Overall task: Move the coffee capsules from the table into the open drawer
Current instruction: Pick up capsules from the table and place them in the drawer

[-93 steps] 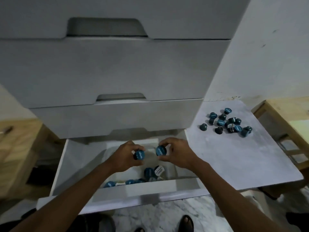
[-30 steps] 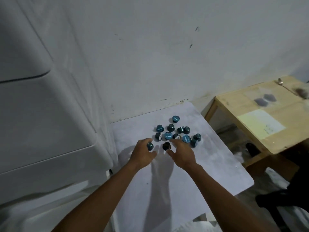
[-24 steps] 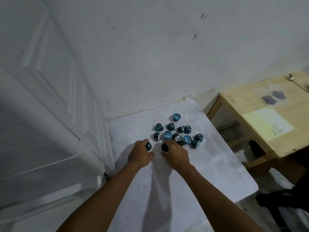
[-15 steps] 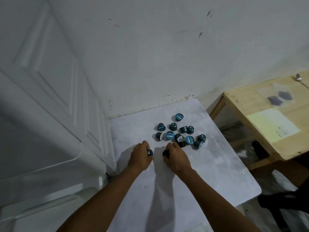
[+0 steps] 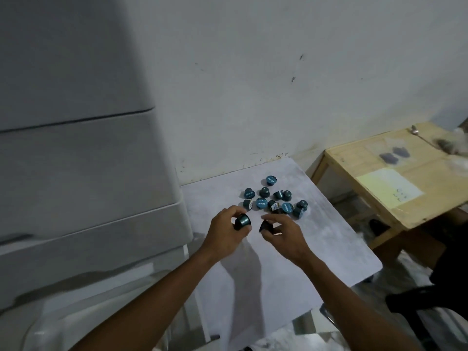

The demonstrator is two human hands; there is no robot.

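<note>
Several dark teal coffee capsules [image 5: 274, 202] lie in a loose cluster on the far part of the white table [image 5: 316, 249]. My left hand [image 5: 225, 233] is raised just in front of the cluster, its fingers closed on one teal capsule [image 5: 242, 221]. Beside it, my right hand [image 5: 283, 235] pinches a darker capsule [image 5: 266, 226] between thumb and fingers. The white drawer unit [image 5: 83, 178] stands at the left; its open drawer shows only as a blurred pale strip [image 5: 88, 307] at the bottom left.
A white wall runs behind the table. A pale wooden table [image 5: 395, 173] with a yellow paper sheet stands to the right. Something dark [image 5: 430, 300] sits low at the right edge.
Both hands left the drawer, reached the capsule cluster on the table, each closed on one capsule, and have now lifted them off the tabletop. The view swung back left toward the drawers.
</note>
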